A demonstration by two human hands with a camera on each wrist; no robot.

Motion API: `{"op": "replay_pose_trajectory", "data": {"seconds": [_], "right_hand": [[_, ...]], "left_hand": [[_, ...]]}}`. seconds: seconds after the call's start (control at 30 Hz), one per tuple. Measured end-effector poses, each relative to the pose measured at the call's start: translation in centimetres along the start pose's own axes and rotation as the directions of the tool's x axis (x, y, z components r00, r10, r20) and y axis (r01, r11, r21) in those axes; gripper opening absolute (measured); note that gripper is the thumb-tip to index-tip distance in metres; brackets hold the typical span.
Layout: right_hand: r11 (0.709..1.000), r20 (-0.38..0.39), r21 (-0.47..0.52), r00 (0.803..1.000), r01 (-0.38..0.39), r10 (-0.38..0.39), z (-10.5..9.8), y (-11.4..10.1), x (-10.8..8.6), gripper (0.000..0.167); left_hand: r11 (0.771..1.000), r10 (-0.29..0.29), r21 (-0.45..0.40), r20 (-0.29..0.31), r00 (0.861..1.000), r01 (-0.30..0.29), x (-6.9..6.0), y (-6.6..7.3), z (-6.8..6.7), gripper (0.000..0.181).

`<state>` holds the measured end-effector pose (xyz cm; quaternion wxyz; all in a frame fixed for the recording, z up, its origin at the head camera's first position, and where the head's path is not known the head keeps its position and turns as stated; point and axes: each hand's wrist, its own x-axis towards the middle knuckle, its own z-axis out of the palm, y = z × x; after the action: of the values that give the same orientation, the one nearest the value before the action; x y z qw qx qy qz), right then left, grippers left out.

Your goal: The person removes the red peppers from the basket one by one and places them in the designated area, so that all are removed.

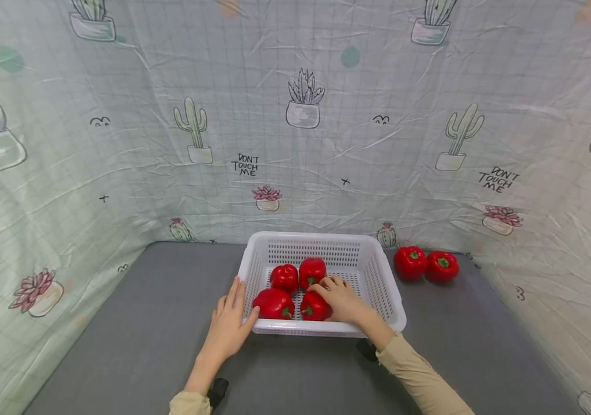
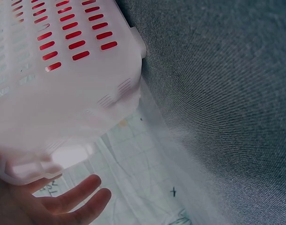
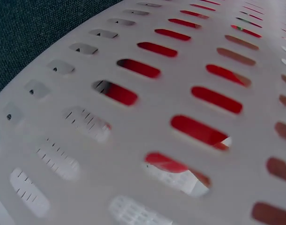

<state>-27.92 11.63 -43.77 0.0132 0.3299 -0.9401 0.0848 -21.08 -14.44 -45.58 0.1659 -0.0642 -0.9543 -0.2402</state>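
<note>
A white slotted basket (image 1: 326, 326) holds several red bell peppers, among them one at its front left (image 1: 273, 304). My left hand (image 1: 227, 325) rests on the basket's left front rim, fingers extended; in the left wrist view, fingers (image 2: 89, 199) show beside the basket wall (image 2: 86, 112). Inside the basket, my right hand (image 1: 344, 301) curls its fingers over the front right pepper (image 1: 314, 306). The right wrist view shows red and skin through the slots of the basket wall (image 3: 147, 112); the grip itself is hidden there.
Two more red peppers (image 1: 410, 263) (image 1: 442, 267) sit side by side on the grey table (image 1: 306, 374), just right of the basket. A cactus-print cloth (image 1: 326, 155) hangs behind and along both sides.
</note>
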Motion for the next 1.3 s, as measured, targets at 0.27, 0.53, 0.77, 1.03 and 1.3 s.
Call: {"op": "replay_pose_trajectory", "data": {"seconds": [0.27,0.53,0.77,1.03,1.3], "right_hand": [[0.996,0.022,0.030,0.996,-0.087,0.087,-0.06,-0.02,-0.14,0.071],[0.990,0.040,0.002,0.989,-0.140,0.140,-0.22,-0.14,-0.16,0.075],[0.985,0.009,-0.006,0.984,-0.175,0.175,-0.20,-0.30,-0.17,0.075],[0.982,-0.069,-0.028,0.980,-0.189,0.187,-0.34,-0.48,-0.16,0.072],[0.978,-0.193,-0.028,0.961,-0.208,0.199,-0.59,-0.37,-0.67,0.074]], "left_hand": [[1.000,-0.007,0.003,0.015,1.000,0.007,0.05,0.01,0.03,0.068],[1.000,-0.009,-0.004,0.017,1.000,0.009,0.07,0.04,-0.05,0.068],[1.000,-0.008,-0.003,0.010,1.000,0.008,0.02,0.04,-0.03,0.068],[1.000,0.001,0.006,-0.010,1.000,-0.001,0.16,0.02,0.01,0.068],[1.000,-0.008,0.018,0.004,1.000,0.008,0.17,0.06,0.04,0.068]]}}
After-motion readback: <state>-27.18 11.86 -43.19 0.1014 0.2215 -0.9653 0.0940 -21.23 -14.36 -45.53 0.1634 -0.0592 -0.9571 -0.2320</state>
